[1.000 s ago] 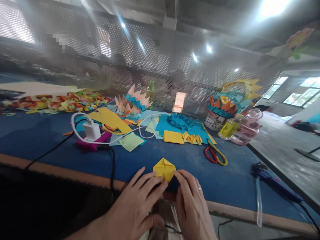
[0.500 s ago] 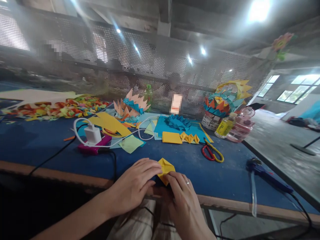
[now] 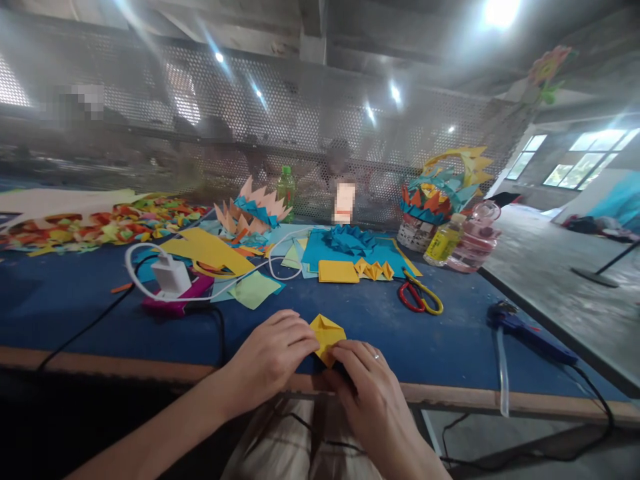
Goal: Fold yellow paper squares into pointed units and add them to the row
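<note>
A small folded piece of yellow paper [image 3: 327, 332] lies at the front of the blue table, creased into a pointed shape. From its left side my left hand [image 3: 274, 353] grips the edge, fingers closed together. My right hand [image 3: 367, 380], with a ring on one finger, pinches the paper's lower right edge. The thumbs are partly hidden. Beyond the hands are a stack of yellow paper squares [image 3: 339, 271] and a row of folded yellow points [image 3: 374, 269], both on blue sheets [image 3: 313, 250].
Scissors [image 3: 420, 297] with red and yellow handles lie right of the hands. Farther right is a blue glue gun [image 3: 533, 333] with its cord. A white charger [image 3: 171, 275] sits on a purple power strip [image 3: 183, 297] at left. Bottles [image 3: 444, 241] and paper crowns [image 3: 255, 210] stand behind.
The camera view has shifted slightly, so the table's things appear a little farther left. Both hands stay on the yellow paper, with only slight finger movement.
</note>
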`<state>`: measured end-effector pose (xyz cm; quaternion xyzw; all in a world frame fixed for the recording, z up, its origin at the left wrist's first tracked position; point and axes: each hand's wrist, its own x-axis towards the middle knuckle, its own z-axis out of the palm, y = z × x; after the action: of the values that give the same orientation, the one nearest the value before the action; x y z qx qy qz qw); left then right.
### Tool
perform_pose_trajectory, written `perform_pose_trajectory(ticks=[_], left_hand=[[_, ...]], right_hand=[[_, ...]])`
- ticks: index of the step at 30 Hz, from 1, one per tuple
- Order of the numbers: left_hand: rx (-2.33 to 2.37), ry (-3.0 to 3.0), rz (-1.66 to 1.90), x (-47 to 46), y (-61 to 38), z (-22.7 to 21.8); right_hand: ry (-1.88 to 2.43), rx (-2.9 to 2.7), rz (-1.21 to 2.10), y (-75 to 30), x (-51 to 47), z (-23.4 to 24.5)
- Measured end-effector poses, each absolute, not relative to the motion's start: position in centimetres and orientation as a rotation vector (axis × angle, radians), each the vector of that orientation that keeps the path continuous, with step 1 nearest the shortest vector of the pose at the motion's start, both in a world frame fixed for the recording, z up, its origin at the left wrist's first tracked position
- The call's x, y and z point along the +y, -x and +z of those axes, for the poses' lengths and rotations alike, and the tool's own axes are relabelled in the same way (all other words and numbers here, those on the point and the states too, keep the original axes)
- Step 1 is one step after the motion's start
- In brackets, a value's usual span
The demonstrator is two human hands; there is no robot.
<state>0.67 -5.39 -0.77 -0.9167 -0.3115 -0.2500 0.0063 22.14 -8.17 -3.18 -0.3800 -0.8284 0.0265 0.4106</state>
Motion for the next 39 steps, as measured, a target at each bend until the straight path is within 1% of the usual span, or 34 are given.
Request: perform_pose_trajectory(ticks=[5,11,23,29,39], left_hand=[[-1.019,2.853,-0.81,-6.7,-1.2,-0.9],[-1.168,2.889,-0.946,-7.8,-2.2,-1.0],[-1.426,2.906,-1.088,-7.1,-2.3,-0.7],[-1.356,2.853,-1.077,-7.3,-1.6,-0.9],[-1.226,2.646,-1.031,-6.7,-1.2,-0.8]], right_hand=[[0.928,-2.056,0.088,-22.3,-8.4,-3.3],[0.972,-1.99,0.132,-22.6,-8.9,-3.4],[1.049,-1.951,0.213,-22.7,-9.2,-3.6],[1.024,-1.963,0.21,-22.6,-9.2,-3.8],[1.074,-2.017,-0.007,-23.8,-7.8,-2.5]])
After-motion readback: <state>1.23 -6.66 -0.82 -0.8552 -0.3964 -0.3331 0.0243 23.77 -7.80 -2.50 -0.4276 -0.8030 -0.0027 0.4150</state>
